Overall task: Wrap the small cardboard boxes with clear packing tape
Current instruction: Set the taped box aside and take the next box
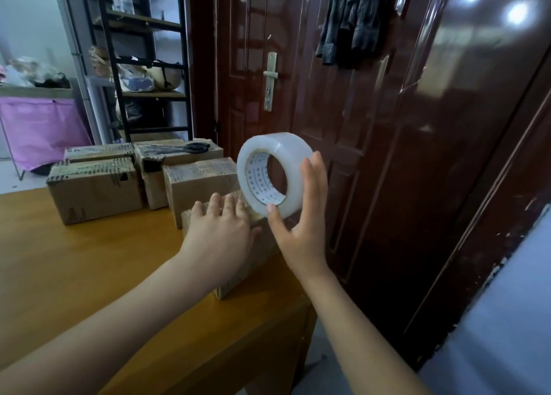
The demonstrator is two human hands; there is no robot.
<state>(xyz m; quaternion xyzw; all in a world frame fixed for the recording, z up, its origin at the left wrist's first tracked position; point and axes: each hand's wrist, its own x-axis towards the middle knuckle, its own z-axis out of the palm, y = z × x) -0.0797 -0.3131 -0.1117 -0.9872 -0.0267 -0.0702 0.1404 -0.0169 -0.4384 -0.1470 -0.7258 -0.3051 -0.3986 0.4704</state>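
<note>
- A person's left hand [222, 230] lies flat, fingers spread and nearly straight, pressing down on the top of a small brown cardboard box [253, 257] at the near right corner of a honey-coloured wooden table [89, 275].
- The right hand [301, 215] holds a wide roll of clear packing tape [272, 174] upright just above the far right end of that box; the thumb is on the roll's lower rim and the fingers reach up behind its outer face, only lightly bent.
- The roll's white printed core faces the camera. Whether a strip of tape runs from the roll to the box cannot be told.
- Behind the pressed box, touching or just beside it, stands a second brown carton [199, 183] with glossy tape across its top.
- Farther left sits a larger brown carton [95, 189], its upper edges taped.
- At the table's far end, two more cartons stand side by side; the right one [179, 156] carries a pair of black-handled scissors [190, 148] lying flat on top.
- Beyond the table rises a glossy dark red-brown door [343, 111] with a brass handle plate [270, 80] and a dark plaid garment [357, 19] hanging on it.
- At far left, a black metal shelf unit [143, 66] holds bags and bottles, beside a pink fabric hamper [41, 126].
</note>
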